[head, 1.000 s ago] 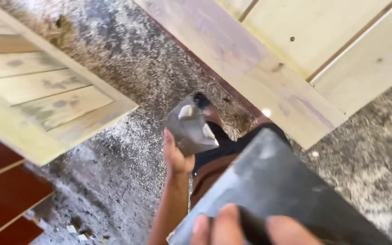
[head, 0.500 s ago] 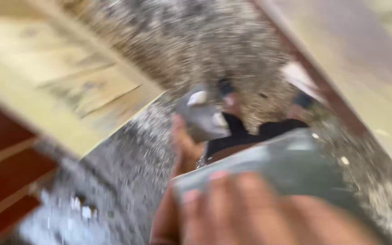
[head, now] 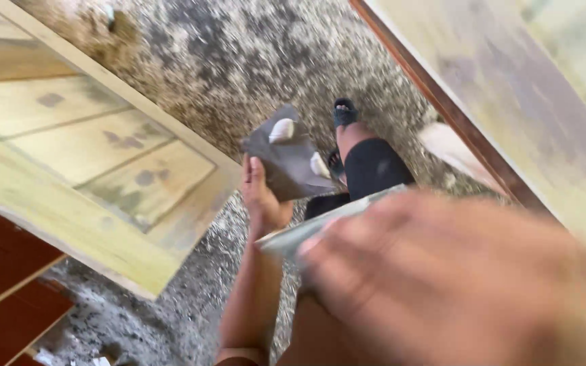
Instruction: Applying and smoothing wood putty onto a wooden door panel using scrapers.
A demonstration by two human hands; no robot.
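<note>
sandpaper sheet, grey and dusty, sits mid-frame, pinched by the left hand. right hand, blurred at lower right, grips a second sheet. best folded flat before meeting the pale door panel.

The left hand hangs low on a straight forearm, fingers curled shut in a grip, thumb up. The right hand sits close to the camera — blurred, fingers bent, knuckles upward, also gripping.
</note>
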